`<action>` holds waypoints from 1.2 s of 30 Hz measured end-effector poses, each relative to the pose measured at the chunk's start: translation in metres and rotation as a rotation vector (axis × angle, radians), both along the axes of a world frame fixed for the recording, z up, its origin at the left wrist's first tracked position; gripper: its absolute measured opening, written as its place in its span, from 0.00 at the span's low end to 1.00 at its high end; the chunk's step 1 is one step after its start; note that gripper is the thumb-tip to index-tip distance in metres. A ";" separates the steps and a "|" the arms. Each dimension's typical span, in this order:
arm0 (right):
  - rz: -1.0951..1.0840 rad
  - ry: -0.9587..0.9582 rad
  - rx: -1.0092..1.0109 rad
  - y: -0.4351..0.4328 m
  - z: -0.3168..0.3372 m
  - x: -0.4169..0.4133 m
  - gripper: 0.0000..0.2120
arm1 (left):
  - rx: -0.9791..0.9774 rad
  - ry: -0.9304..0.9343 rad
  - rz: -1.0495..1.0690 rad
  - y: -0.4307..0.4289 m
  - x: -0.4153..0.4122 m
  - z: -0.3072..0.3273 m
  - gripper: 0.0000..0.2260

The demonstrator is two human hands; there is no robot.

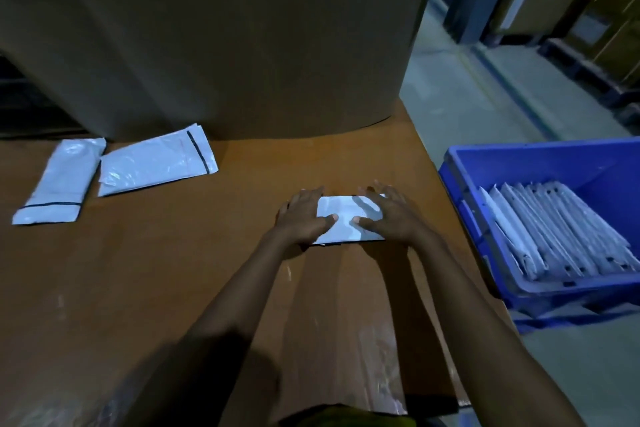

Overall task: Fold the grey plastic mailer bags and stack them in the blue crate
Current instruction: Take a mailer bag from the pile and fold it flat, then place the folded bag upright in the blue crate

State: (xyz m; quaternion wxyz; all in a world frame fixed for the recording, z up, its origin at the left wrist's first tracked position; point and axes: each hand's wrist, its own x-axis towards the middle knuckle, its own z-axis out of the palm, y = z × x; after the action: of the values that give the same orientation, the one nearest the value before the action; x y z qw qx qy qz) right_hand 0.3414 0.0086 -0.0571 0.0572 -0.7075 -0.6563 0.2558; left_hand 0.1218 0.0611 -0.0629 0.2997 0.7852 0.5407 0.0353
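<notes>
Brown cardboard forms the work surface [156, 288], over which both bare forearms are stretched forward. A folded grey mailer bag [346, 218] is pressed flat under the left hand [304, 218] and the right hand [393, 218]. The fingers are spread and nearly straight, the thumbs are pointed toward each other, and nothing is gripped. To the right, folded bags [554, 229] are stacked in a row inside the blue crate [554, 163]. Farther left, a narrow bag [59, 180] and a wider bag [156, 163] are laid flat just beside each other, before a large cardboard box [225, 45].
</notes>
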 end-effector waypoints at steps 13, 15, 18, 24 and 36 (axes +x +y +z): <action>-0.234 0.114 0.438 -0.012 0.008 -0.011 0.17 | -0.228 -0.142 0.058 0.018 -0.008 0.007 0.23; -0.118 -0.017 0.469 -0.012 0.019 -0.009 0.25 | -0.169 -0.192 -0.003 0.014 -0.007 0.020 0.14; 0.017 -0.158 0.382 -0.017 0.045 -0.002 0.33 | -0.029 -0.175 -0.125 0.014 0.001 0.043 0.09; -0.061 -0.236 0.277 -0.042 0.079 0.042 0.10 | 0.257 0.044 -0.323 0.017 0.039 0.083 0.05; -0.648 -0.147 0.323 -0.142 0.129 0.187 0.11 | 0.668 -0.023 -0.701 0.003 0.256 0.141 0.08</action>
State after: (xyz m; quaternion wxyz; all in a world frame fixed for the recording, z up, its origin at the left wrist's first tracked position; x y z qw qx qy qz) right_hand 0.5281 -0.1332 0.0715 0.1988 -0.8770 -0.4324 0.0660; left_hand 0.3780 0.0636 0.0785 0.0308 0.9730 0.1993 0.1126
